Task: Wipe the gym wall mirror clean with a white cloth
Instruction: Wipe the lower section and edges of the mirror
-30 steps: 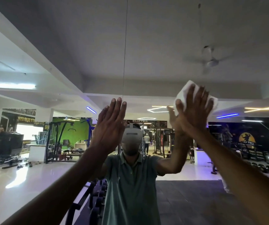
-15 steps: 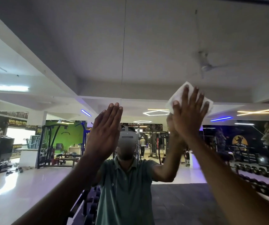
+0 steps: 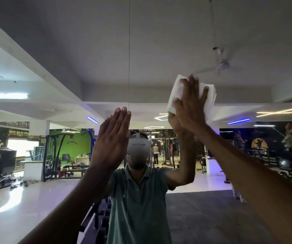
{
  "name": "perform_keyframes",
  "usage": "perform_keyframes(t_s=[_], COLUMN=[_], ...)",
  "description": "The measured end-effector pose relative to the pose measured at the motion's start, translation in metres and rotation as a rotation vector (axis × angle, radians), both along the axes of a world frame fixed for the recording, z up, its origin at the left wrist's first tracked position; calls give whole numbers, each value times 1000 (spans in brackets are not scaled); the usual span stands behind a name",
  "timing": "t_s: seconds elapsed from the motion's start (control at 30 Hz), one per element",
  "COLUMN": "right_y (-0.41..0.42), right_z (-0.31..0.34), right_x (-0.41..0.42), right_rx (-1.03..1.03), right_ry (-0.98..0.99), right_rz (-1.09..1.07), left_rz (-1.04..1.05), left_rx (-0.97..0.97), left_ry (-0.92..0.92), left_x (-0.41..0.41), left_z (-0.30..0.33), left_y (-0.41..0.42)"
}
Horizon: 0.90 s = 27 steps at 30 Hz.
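Up high, the right hand [image 3: 190, 104] presses the cloth [image 3: 176, 92] flat on the mirror [image 3: 88, 50], fingers straight. It looks soft and light; a flat palm holds it best. The left hand [image 3: 110, 140] is open, holding nothing.

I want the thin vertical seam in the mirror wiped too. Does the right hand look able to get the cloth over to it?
Probably yes. The right hand presses the white cloth flat on the mirror, and bare glass lies between it and the seam; lower down, the left hand rests by the seam.

Dim, softly blurred wide-angle view; ceiling strip lights [image 3: 5, 95] glare, edges perhaps bowed.
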State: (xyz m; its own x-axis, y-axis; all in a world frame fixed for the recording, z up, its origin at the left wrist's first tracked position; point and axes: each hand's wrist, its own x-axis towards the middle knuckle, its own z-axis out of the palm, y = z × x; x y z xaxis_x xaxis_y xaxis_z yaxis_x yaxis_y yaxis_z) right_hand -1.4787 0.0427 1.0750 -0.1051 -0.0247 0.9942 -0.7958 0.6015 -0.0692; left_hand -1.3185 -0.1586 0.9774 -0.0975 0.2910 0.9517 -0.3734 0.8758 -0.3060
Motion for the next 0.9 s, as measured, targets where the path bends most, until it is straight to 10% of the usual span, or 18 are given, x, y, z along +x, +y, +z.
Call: perform_keyframes(t_s=[0.4,0.6,0.8,0.9], right_y=[-42,-9,-60,-29], right_z=[-88,-30,-206,-195], right_x=[28,-4,54,25], right_rx=[427,-85,397,467], right_ry=[367,-10,193,306], right_rz=[-49,-98,128,10], left_rz=[11,17,-26,-2], left_rx=[107,120,134,96], left_ry=[73,73,76,46], left_x=[2,1,-1,-3], left_z=[-6,-9,-19,-41], left_y=[-7,-8,-3,-4])
